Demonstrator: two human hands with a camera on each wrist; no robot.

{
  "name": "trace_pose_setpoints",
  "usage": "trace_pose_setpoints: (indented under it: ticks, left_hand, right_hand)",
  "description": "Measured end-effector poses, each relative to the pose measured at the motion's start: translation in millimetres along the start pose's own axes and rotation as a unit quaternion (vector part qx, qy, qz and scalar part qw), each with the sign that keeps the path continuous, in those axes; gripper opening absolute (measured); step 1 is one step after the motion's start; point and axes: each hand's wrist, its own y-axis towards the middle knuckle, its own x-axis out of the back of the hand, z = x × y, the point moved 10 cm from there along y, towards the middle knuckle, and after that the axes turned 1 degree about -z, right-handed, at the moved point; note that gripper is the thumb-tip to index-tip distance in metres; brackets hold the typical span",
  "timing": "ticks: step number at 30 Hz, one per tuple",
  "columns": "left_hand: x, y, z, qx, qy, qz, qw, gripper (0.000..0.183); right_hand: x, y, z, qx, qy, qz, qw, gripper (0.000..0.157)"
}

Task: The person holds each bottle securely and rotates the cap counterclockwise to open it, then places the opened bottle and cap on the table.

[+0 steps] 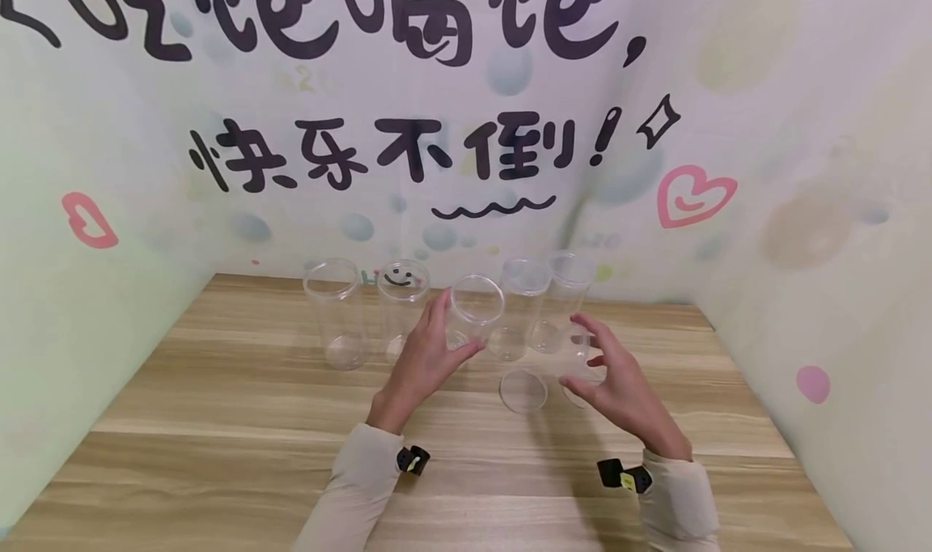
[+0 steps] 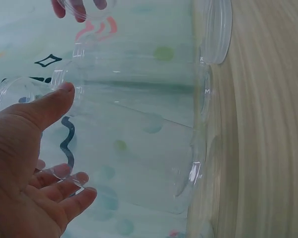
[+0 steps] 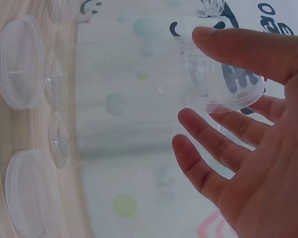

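A clear, straight-sided plastic jar (image 1: 476, 299) stands mouth up in my left hand (image 1: 425, 354), with thumb and fingers curved around its wall. In the left wrist view, my left hand (image 2: 25, 153) wraps the jar's upper part, and the jar's base (image 2: 188, 181) shows close by the tabletop. To the right, my right hand (image 1: 619, 386) has its thumb and fingers spread around a clear round lid (image 3: 236, 91), held by its edge. Two more clear lids lie on the table, one (image 1: 523, 391) between the hands and another (image 3: 32, 193) under my right hand.
Two clear jars, one (image 1: 341, 317) at far left and one (image 1: 404, 305) beside my left hand, stand along the back. Two others (image 1: 518, 309) (image 1: 564, 301) stand behind the lids. A printed cloth wall (image 1: 349, 212) rises behind the wooden table (image 1: 218, 422).
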Motion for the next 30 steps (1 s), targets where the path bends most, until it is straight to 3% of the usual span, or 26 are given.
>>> trace_pose_setpoints:
  ticks: [13,20,30]
  left_hand:
    - [-2.4,0.6,9.5,0.025,0.001,-0.015,0.9996,0.093]
    - [-0.4,2.4,13.9,0.018,0.002,-0.029,0.9994,0.094]
    - [0.4,5.0,21.2,0.033,-0.001,-0.028,0.9990,0.093]
  right_hand:
    - [16.8,-6,-29,-0.028,0.003,-0.023,0.999,0.091]
    - [22.5,-10,-42,-0.051,0.004,-0.029,0.998,0.087]
    - [28.4,-16,-62,-0.076,0.001,-0.031,0.997,0.081]
